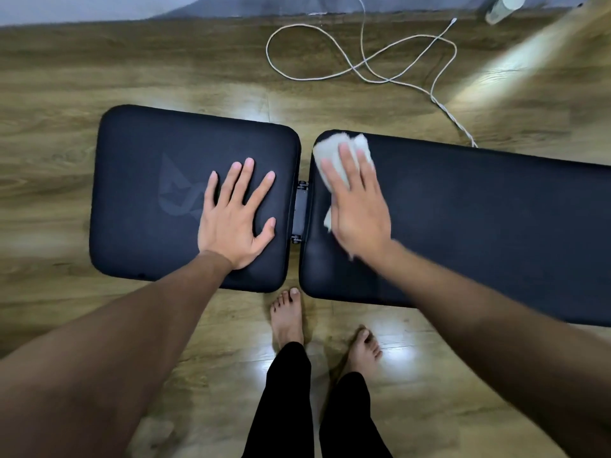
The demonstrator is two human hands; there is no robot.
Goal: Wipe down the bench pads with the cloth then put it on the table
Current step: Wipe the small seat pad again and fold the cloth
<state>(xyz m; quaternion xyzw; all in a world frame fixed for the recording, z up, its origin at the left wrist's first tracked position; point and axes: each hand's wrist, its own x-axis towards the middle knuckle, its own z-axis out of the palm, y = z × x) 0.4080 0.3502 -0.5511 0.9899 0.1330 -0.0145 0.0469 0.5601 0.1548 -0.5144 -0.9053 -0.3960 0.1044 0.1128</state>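
Observation:
Two black bench pads lie side by side below me, joined by a dark hinge. On the shorter left pad [142, 180], which bears a faint logo, my left hand [236, 216] rests flat with fingers spread. My right hand [358, 206] presses a crumpled white cloth [334, 150] onto the near-left corner of the long right pad [496, 219]. The cloth shows above the fingers and below the palm. That hand is slightly blurred.
A white cable [363, 57] loops on the wooden floor beyond the bench and runs to the right pad's far edge. A pale cylindrical object [502, 8] lies at the top right. My bare feet [287, 319] stand just in front of the pads.

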